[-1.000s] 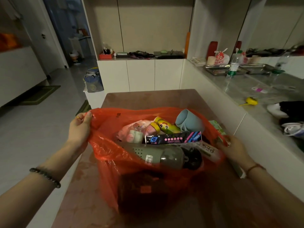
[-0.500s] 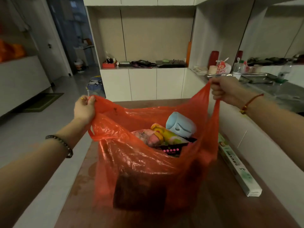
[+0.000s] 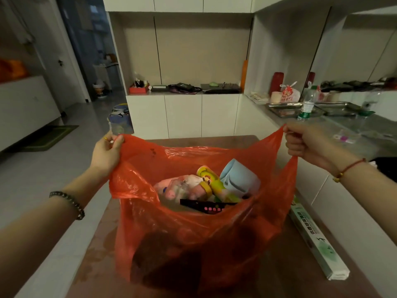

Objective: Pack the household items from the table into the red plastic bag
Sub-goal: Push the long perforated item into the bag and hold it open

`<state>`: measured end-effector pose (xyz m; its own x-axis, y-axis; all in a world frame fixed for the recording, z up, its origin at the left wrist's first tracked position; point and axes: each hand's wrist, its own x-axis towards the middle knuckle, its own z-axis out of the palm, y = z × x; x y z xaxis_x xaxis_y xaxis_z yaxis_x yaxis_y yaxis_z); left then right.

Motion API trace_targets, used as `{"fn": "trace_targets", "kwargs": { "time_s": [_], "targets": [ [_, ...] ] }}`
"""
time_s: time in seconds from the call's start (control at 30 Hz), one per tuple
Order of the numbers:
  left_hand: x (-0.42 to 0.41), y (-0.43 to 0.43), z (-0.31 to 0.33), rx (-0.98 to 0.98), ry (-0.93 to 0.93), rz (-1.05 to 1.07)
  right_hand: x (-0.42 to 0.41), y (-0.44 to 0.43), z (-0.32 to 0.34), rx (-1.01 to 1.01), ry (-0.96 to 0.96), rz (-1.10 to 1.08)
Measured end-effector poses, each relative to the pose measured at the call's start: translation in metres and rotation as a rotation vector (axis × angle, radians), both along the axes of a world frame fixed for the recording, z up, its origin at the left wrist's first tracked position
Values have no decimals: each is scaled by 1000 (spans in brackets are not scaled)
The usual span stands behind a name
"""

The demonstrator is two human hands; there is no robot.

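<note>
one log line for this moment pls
left hand: grips red bag rim | right hand: grips opposite rim | long box: on table, unpacked

You faced a white built-in cabinet [image 3: 182,115]; left of it lay pale tiled floor [image 3: 53,173], right of it a grey countertop [image 3: 354,130].

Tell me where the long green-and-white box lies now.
Head view: the long green-and-white box lies on the brown table, right of the red plastic bag, outside it.
</note>
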<state>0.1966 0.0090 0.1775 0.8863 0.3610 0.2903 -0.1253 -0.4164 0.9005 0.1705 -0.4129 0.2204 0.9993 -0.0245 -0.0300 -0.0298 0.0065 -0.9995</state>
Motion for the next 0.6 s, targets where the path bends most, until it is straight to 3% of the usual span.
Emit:
{"fn": "trace_targets", "kwargs": {
  "time_s": [0.23,0.27,0.33,0.4,0.47,0.53,0.6],
  "targets": [
    [-15,-1,-9,59,134,-93,-36,-51,-49,-13,254,40],
    [-17,-2,-10,58,139,-93,-42,-59,-59,-73,261,-62],
    [-20,-5,-11,49,147,-95,-55,-75,-101,-403,241,-206],
    [-24,-8,-11,33,156,-100,-76,-83,-149,-784,409,-219],
    [-29,-12,-10,21,168,-102,-86,-105,-218,-1037,528,-157],
    [-33,-14,-9,15,184,-102,-90,-108,-256,-1096,537,-157],
    [-36,-15,-8,22,184,-101,-98,-83,-244,-1075,376,-255]
  ]
}}
